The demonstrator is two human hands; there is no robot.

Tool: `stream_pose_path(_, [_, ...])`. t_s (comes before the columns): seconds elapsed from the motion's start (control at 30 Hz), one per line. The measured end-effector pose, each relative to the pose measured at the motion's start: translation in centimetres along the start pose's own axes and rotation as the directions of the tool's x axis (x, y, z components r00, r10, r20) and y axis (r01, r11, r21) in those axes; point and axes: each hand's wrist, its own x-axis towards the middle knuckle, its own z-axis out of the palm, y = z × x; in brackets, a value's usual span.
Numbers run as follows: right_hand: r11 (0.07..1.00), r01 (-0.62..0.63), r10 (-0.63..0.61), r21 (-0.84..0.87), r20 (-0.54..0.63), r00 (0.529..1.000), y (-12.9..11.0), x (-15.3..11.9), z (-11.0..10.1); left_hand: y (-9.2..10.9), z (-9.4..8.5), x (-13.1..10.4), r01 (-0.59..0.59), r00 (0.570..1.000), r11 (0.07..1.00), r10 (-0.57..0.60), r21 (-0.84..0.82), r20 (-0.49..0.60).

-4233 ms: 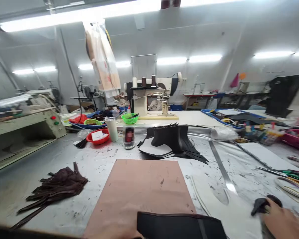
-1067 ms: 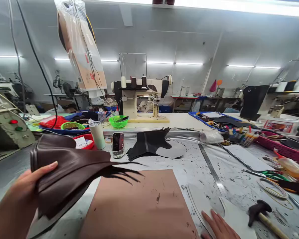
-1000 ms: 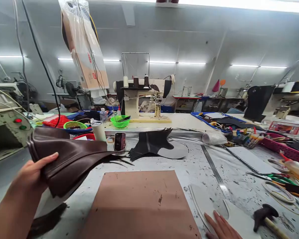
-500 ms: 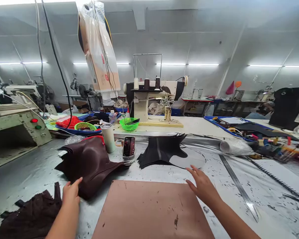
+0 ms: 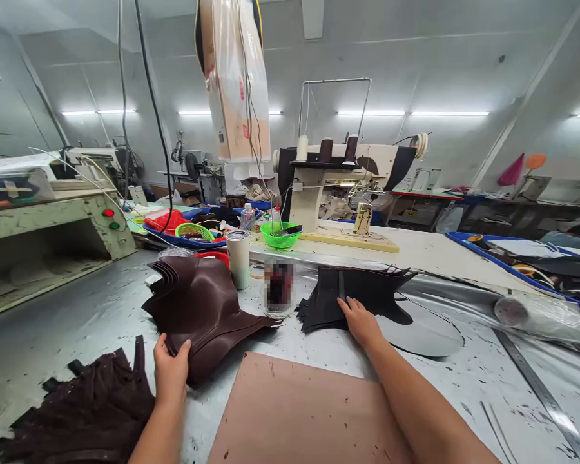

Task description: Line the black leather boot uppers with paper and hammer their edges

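Two leather stacks at frame centre: left hand [image 5: 171, 370] grips the glossy brown stack [image 5: 202, 312]; right hand [image 5: 361, 320], fingers spread, presses the matte black stack [image 5: 355, 295].

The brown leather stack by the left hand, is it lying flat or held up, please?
Lying flat: the brown leather stack rests on the table, with the left hand gripping its near edge.

Bright overhead tube light, wide-angle edge distortion.

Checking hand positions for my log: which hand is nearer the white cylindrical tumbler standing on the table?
Left, though only narrowly. The left hand grips the brown leather stack lying in front of the white cylindrical tumbler; the right hand rests on the black leather stack, off to its right.
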Motion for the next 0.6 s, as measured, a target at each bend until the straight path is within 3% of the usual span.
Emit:
stream_pose_path(0.1, [1.0,0.0,0.001,-0.013,0.06,0.998,0.4,-0.1,-0.6,0.9,0.2,-0.6,0.096,0.995,0.992,-0.096,-0.085,-0.002])
stream_pose_path(0.2, [0.996,0.086,-0.082,-0.025,0.131,0.988,0.1,0.4,-1.5,2.5,0.2,-1.7,0.128,0.991,0.987,-0.132,-0.099,-0.032])
stream_pose_path(0.3, [0.988,0.146,-0.132,-0.045,0.226,0.965,-0.9,1.6,-1.9,4.2,0.1,-2.9,0.119,0.991,0.992,-0.122,-0.049,-0.057])
stream_pose_path(0.4, [0.989,0.133,-0.106,-0.072,0.294,0.95,-1.8,2.9,-1.7,5.4,-0.2,-3.7,0.085,0.995,0.996,-0.084,0.024,-0.049])
stream_pose_path(0.6, [0.996,0.083,-0.07,-0.034,0.274,0.959,-2.2,3.3,-1.2,6.1,-0.3,-4.1,-0.018,0.999,0.994,0.022,0.106,-0.036])
